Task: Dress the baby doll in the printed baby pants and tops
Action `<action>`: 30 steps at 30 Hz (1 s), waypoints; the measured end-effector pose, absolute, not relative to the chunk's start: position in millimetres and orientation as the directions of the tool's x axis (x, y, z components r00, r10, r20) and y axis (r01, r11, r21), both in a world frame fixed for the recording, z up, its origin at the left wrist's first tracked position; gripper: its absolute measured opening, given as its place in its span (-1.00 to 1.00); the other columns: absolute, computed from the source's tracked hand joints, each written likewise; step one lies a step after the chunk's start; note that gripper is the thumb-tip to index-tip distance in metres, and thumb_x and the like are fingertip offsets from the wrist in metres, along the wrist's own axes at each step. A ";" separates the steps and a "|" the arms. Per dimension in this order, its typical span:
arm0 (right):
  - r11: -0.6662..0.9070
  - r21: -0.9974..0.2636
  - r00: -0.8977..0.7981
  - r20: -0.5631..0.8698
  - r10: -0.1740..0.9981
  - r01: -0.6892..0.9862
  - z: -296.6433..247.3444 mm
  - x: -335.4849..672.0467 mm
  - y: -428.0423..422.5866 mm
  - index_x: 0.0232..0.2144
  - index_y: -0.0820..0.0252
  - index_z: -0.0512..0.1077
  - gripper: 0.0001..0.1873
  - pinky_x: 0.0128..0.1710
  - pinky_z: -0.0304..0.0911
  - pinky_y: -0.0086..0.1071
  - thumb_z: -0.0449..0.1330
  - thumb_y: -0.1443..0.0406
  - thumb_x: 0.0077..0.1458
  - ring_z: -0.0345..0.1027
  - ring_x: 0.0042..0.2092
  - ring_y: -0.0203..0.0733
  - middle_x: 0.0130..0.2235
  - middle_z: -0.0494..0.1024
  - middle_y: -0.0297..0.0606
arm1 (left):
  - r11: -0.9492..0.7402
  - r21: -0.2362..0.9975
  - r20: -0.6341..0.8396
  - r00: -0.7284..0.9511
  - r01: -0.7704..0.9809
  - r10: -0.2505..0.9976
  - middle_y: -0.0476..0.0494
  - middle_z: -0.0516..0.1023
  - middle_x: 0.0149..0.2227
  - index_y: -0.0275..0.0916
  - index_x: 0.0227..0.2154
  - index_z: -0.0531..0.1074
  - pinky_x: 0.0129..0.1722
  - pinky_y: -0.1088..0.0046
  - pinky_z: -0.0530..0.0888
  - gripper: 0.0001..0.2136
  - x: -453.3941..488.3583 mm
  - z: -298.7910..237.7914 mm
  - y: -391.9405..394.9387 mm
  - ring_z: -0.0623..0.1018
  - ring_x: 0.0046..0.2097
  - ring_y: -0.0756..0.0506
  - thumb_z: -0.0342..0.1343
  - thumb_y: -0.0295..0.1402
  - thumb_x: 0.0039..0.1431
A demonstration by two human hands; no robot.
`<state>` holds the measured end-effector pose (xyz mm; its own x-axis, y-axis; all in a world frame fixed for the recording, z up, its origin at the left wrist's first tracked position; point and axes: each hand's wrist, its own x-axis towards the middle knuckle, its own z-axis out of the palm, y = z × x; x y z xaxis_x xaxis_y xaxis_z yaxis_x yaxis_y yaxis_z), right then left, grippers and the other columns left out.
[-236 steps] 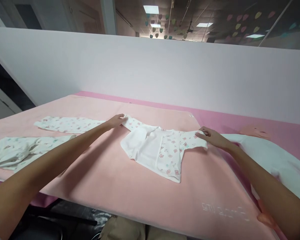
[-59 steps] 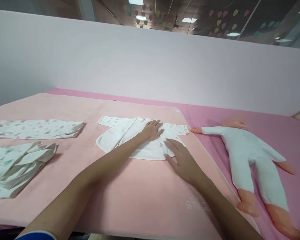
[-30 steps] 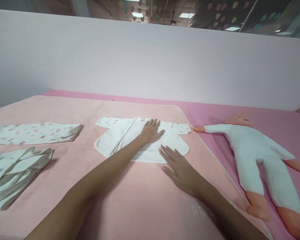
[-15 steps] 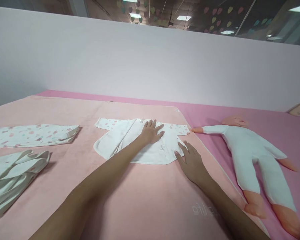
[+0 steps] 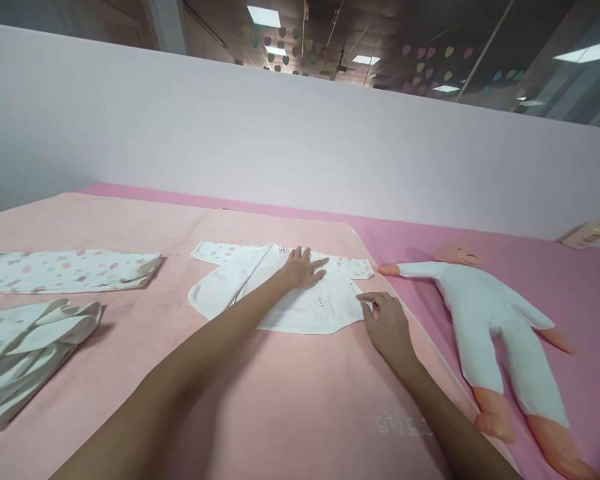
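A white baby shirt point(image 5: 290, 307) lies spread open on a peach blanket point(image 5: 290, 393), its short sleeves printed with small pink motifs. My left hand point(image 5: 303, 269) rests on the upper part of the shirt, fingers spread and palm down, holding nothing. At the shirt's right edge, the thumb and fingers of my right hand point(image 5: 387, 323) are bent together in a pinch on the side flap. The fingertips partly cover the bit of cloth between them.
A doll point(image 5: 480, 307) in a white bodysuit lies on the pink mat point(image 5: 570, 280) to the right. Folded printed cloth point(image 5: 75, 270) and a crumpled garment point(image 5: 40, 360) lie at left. A tube point(image 5: 587, 233) rests by the white wall point(image 5: 300, 140).
My right hand has gone from spread fingers to a pinch at the shirt's right edge. My left hand stays flat on the shirt. The view has shifted slightly.
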<state>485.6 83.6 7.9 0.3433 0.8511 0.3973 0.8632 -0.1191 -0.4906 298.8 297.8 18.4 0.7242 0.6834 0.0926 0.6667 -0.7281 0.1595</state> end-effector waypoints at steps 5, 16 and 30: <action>-0.092 -0.380 0.270 0.447 0.853 0.920 4.0 489.7 82.5 -0.05 0.20 0.58 -0.70 0.07 0.33 0.06 0.11 0.21 0.33 0.37 -0.04 0.14 -0.08 0.57 -0.03 | -0.707 0.151 0.084 0.703 0.691 0.706 -0.18 0.13 0.53 0.26 0.52 0.10 0.42 -0.10 0.09 -0.40 306.2 18.2 297.4 0.09 0.51 -0.55 -0.17 0.10 0.48; 0.170 -0.262 -0.058 0.387 0.920 0.950 10.0 456.8 77.2 0.47 0.06 0.21 -0.30 0.44 0.12 0.13 0.05 -0.09 0.46 0.05 0.52 0.14 0.49 0.24 -0.07 | -0.660 0.133 0.160 0.642 0.739 0.750 -0.30 0.29 0.41 0.16 0.50 0.19 0.32 -0.10 0.21 -0.37 319.2 13.8 291.5 0.28 0.35 -0.52 -0.07 0.07 0.42; 0.740 0.109 -0.632 0.610 0.477 0.663 36.9 391.0 -16.5 0.04 0.02 0.55 -0.77 0.05 0.44 -0.06 0.20 0.26 0.38 0.51 -0.04 -0.05 -0.12 0.66 -0.22 | -0.760 0.594 0.421 0.705 0.261 0.571 -0.21 0.16 0.53 -0.02 0.47 0.21 0.50 -0.03 0.20 -0.46 233.1 106.7 114.5 0.12 0.54 -0.26 -0.22 -0.01 0.57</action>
